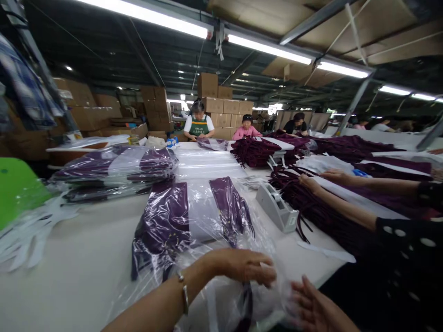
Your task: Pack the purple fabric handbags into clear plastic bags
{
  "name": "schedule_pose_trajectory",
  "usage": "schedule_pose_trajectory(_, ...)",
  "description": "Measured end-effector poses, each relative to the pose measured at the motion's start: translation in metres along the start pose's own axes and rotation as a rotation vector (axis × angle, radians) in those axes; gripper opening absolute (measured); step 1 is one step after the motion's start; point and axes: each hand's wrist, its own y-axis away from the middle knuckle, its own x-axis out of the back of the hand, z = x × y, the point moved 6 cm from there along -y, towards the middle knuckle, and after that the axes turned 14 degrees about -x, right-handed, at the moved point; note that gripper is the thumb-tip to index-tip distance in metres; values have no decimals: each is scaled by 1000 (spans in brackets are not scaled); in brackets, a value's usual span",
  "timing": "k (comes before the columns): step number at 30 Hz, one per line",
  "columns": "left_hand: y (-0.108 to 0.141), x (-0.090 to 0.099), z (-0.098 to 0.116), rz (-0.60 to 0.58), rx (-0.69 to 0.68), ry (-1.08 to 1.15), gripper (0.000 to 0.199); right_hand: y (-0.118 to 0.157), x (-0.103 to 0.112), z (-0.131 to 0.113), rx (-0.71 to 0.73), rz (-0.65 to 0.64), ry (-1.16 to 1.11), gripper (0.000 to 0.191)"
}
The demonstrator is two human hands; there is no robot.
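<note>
In front of me on the white table lies a purple garment [169, 214] with a broad white band, inside a clear plastic bag [207, 258]. My left hand [247, 267], with a bracelet at the wrist, reaches across the near end of the bag. Its fingers are curled together around loose plastic. At the lower right, my right hand [313, 304] is beside the bag's edge with thumb and fingers apart, slightly blurred. A dark strap [246, 304] shows through the film below my left hand. A grey tape dispenser [277, 207] stands right of the bag.
Bagged purple garments [117, 168] are stacked at the left, near white gloves [38, 226] and a green chair back [19, 193]. On the right, a co-worker's hands [311, 183] touch a fringed purple pile [332, 221]. Flat clear bags [207, 161] lie ahead; other people sit beyond.
</note>
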Motion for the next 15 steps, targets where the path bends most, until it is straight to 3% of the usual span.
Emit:
schedule_pose_trajectory(3,12,-56,42,-187,-187,50,42,-9,36,-47,178,314,133,79)
schedule_pose_trajectory(5,32,-64,50,-93,-178,-71,36,-19,34,-80,281,412,296,92)
schedule_pose_trajectory(7,66,-44,39,192,-35,-358,39,-30,17,-107,346,438,467,100)
schedule_pose_trajectory(9,116,-12,18,485,223,-748,49,-43,-3,-127,359,468,641,105)
schedule_pose_trajectory(12,186,20,-25,610,619,-1085,70,-63,-25,-147,304,467,766,114)
schedule_pose_trajectory(15,223,31,-59,627,812,-1132,66,-79,-44,-167,294,431,737,116)
